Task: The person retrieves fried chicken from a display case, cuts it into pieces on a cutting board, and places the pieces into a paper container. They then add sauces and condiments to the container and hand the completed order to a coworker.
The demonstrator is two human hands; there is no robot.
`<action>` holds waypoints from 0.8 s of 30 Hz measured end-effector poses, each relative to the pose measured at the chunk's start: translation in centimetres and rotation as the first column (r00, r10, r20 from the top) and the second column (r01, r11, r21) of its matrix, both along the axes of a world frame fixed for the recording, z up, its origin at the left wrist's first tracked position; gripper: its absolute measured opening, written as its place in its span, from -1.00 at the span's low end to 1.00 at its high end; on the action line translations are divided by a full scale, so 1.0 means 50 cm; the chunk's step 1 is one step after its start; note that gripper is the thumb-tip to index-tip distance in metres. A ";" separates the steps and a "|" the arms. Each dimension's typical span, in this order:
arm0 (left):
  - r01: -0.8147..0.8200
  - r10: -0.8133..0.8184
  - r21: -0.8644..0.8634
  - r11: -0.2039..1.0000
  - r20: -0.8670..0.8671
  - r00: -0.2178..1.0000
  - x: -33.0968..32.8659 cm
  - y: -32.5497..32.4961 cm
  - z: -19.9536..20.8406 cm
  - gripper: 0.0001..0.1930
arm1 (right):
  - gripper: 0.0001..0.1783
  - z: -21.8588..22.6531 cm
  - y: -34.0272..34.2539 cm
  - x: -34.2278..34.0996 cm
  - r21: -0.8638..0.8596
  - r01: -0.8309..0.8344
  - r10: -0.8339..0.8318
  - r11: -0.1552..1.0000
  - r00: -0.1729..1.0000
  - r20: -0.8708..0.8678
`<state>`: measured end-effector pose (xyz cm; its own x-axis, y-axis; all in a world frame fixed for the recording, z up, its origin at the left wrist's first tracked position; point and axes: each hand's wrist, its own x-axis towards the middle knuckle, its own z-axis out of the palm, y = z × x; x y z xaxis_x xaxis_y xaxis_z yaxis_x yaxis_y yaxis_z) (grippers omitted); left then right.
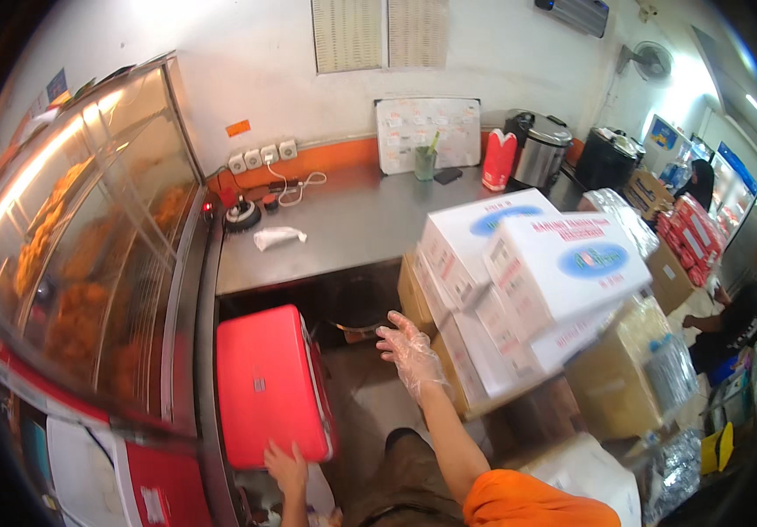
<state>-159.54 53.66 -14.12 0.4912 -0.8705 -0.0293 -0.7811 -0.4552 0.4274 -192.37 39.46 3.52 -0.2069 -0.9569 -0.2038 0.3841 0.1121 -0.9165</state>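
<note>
Clear plastic film covers the right hand (410, 351), its fingers (393, 329) spread and empty, reaching up toward the stack of white cartons (519, 281) that lies just to their right, near but apart. The left hand (285, 465), bare, presses its fingers against the lower edge of the red cooler box (269, 382), which stands on the floor with its long axis running away from the person. Beyond both stretches the steel tabletop (352, 228).
</note>
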 end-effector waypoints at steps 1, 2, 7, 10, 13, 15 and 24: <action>-0.055 0.053 0.025 0.998 0.092 0.994 -0.006 -0.020 -0.004 -0.33 | -0.30 -0.026 -0.095 0.005 0.004 0.011 -0.012 1.000 0.999 0.043; -0.102 0.086 0.078 0.992 0.186 0.979 -0.010 -0.034 -0.010 -0.35 | -0.29 -0.049 -0.223 0.010 0.077 0.044 -0.040 0.996 0.998 -0.048; -0.378 0.207 0.092 0.921 0.706 0.677 -0.034 -0.105 -0.035 -0.44 | 0.05 -0.162 -0.992 -0.061 -0.029 0.358 -0.289 0.933 0.701 -0.652; -0.356 0.163 0.142 0.924 0.696 0.700 -0.066 -0.145 -0.042 -0.45 | -0.01 -0.246 -1.293 -0.268 -0.018 0.556 -0.250 0.831 0.345 -0.904; -0.280 0.093 0.215 0.936 0.614 0.784 -0.081 -0.171 -0.065 -0.47 | 0.02 -0.269 -1.449 -0.498 -0.057 0.616 -0.211 0.786 0.180 -0.961; -0.239 0.071 0.246 0.939 0.540 0.838 -0.063 -0.157 -0.086 -0.48 | -0.09 -0.258 -1.499 -0.627 -0.100 0.612 -0.167 0.785 0.054 -0.984; -0.742 0.563 0.599 0.301 0.517 0.645 -0.197 0.166 0.072 -0.58 | -0.59 -0.364 -1.734 -1.015 0.006 -0.058 -0.018 0.998 -0.401 -0.916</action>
